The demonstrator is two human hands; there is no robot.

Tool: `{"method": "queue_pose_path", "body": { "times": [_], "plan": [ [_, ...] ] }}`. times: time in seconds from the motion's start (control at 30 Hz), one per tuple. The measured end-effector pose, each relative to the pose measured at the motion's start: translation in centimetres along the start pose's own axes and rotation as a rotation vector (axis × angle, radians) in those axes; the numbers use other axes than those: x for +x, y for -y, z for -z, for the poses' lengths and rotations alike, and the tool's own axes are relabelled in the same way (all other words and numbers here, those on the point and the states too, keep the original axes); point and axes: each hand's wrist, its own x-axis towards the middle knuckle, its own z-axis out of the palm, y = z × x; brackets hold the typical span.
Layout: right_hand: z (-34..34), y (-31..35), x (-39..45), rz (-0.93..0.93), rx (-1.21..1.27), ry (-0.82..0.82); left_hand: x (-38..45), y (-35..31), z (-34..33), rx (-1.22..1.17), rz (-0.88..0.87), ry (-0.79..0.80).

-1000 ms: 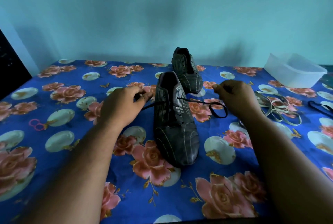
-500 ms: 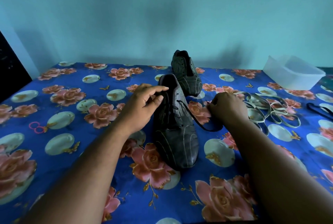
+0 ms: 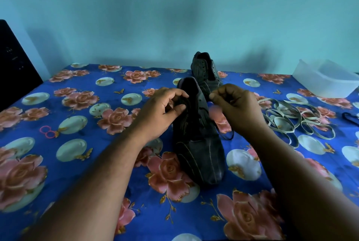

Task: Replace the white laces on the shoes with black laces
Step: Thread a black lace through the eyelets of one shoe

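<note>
A dark shoe stands in the middle of the table, toe toward me. My left hand grips its left flap near the tongue, thumb and fingers curled on it. My right hand is raised just right of the shoe's collar and pinches the black lace, which loops down beside the shoe. A second dark shoe stands behind the first one. The removed white laces lie in a loose heap to the right.
A blue flowered cloth covers the table. A translucent plastic tub stands at the back right. Another black lace lies at the right edge. A dark object stands at the far left. The wall is close behind.
My right hand rose from the table beside the shoe up to collar height, drawing the black lace with it. My left hand shifted slightly onto the flap by the tongue.
</note>
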Motion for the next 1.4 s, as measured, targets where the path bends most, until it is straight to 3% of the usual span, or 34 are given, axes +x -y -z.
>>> {"method": "queue_pose_path", "body": {
  "times": [0.17,0.33,0.67,1.0,1.17,1.4],
  "plan": [
    [-1.1,0.9,-0.7,0.262,-0.116,0.051,0.0,-0.3,-0.4,-0.068,-0.012,0.06],
    [-1.9,0.7,-0.6,0.362,-0.236,0.058,-0.2,-1.0,0.0,-0.093,-0.044,0.067],
    [-1.8,0.4,-0.5,0.371,-0.243,0.031,-0.3,-0.5,0.0,-0.257,0.028,0.153],
    [-1.8,0.3,-0.4,0.381,-0.358,0.079,-0.2,-0.6,0.0,-0.196,0.014,0.141],
    [-1.7,-0.1,-0.1,0.361,-0.33,0.104,-0.3,-0.7,-0.2,-0.165,-0.007,0.102],
    [-2.1,-0.9,-0.1,0.277,-0.208,0.16,-0.2,-0.8,-0.3,-0.206,-0.028,-0.067]
  ]
}}
